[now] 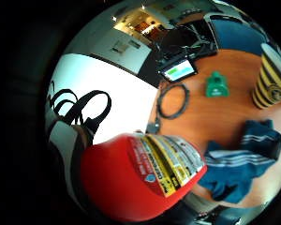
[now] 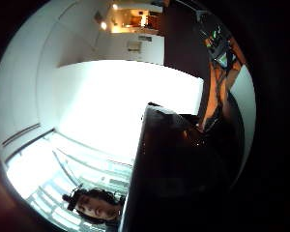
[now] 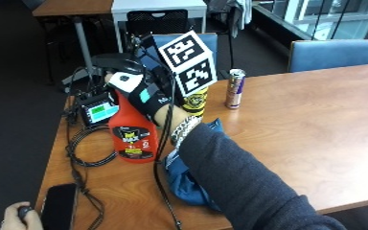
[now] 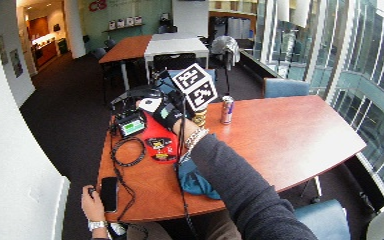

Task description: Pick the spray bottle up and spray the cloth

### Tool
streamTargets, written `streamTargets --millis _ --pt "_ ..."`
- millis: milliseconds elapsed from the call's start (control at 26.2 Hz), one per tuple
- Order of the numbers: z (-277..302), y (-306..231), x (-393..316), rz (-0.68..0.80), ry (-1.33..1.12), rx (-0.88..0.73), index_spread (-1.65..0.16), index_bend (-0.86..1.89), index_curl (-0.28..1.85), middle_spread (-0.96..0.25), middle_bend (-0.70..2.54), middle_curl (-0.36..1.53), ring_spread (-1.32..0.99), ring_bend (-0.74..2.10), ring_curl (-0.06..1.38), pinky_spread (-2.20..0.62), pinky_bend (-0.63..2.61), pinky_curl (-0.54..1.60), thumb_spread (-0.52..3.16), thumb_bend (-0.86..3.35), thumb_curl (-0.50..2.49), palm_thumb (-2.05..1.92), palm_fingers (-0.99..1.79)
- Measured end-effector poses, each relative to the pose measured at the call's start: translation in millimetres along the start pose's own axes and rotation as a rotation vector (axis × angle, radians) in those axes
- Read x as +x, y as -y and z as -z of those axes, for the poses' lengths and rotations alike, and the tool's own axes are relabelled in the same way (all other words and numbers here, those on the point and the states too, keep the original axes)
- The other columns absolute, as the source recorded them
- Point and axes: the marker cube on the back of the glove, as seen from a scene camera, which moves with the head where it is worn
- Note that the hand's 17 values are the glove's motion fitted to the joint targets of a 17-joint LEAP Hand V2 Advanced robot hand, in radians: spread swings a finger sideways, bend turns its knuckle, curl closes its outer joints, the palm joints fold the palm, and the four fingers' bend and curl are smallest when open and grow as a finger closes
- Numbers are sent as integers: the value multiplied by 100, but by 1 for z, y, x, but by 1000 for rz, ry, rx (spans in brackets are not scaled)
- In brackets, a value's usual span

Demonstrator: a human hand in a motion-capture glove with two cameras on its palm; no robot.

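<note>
The bottle point(image 3: 133, 134) is red plastic with a black-and-yellow label on its front and a black spray head at the top. It stands upright on the wooden surface point(image 3: 299, 110), near the left end, just beside a coil of black cable point(image 3: 85, 146) and a small device with a green screen point(image 3: 101, 111). In the little-finger palm view its red body point(image 1: 131, 180) fills the near field, the label striped yellow, white and black.

The right hand point(image 3: 139, 88) is wrapped round the bottle's neck and spray head, fingers curled over the top, forearm in a dark sleeve reaching in from the lower right.

The cloth point(image 3: 187, 179), dark blue with white stripes point(image 1: 246, 161), lies crumpled on the surface just beside the bottle, partly under the sleeve.
</note>
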Motion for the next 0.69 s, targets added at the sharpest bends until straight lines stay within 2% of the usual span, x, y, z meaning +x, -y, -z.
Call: streamTargets --millis 229,687 --pt "-11 -8 18 36 31 121 -30 31 61 -22 65 52 -24 61 47 -31 38 39 22 -3 79 94 137" --pt "-20 -8 44 52 0 140 -31 31 62 -22 64 51 -24 64 48 -31 38 39 21 -3 79 93 138"
